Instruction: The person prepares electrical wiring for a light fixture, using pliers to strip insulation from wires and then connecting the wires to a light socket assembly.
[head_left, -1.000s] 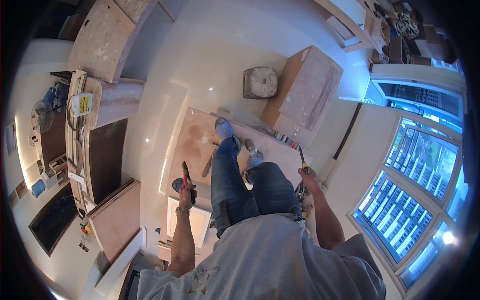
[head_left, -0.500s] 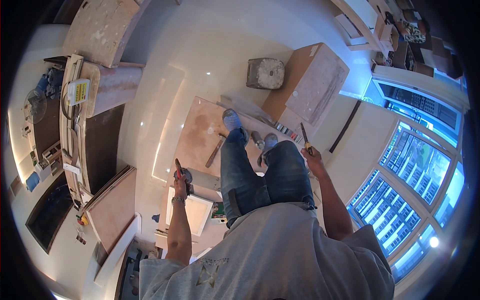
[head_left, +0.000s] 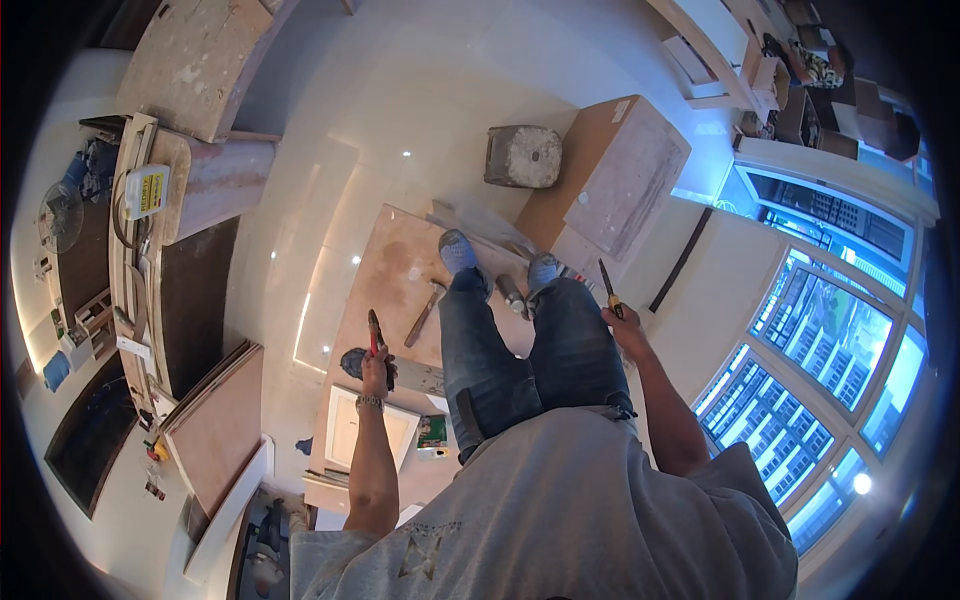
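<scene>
My left hand (head_left: 374, 374), with a watch on its wrist, is closed round red-handled pliers (head_left: 376, 332) that point away from me. A dark crumpled bundle (head_left: 352, 362) lies just left of that hand. On the other side, my right hand (head_left: 626, 330) grips a slim tool with a yellow-and-black handle (head_left: 614, 304) and a narrow dark blade, tip up; its exact kind is unclear. Between my hands, a hammer (head_left: 424, 316) with a wooden handle rests on a brownish board (head_left: 385, 265). Near my feet lies a dark grey cylinder (head_left: 510, 291).
A dusty bucket (head_left: 525, 157) stands beyond my feet, beside a large brown box-like piece (head_left: 625, 175). Below my left hand are a pale framed panel (head_left: 370, 430) and a green package (head_left: 432, 431). Leaning boards (head_left: 208, 420) stand at left; windows (head_left: 820, 330) line the right.
My left hand has moved slightly right with the pliers, which now show beside the dark bundle. My right hand still holds its tool, tilted a little more leftward. The whole view has shifted slightly.
</scene>
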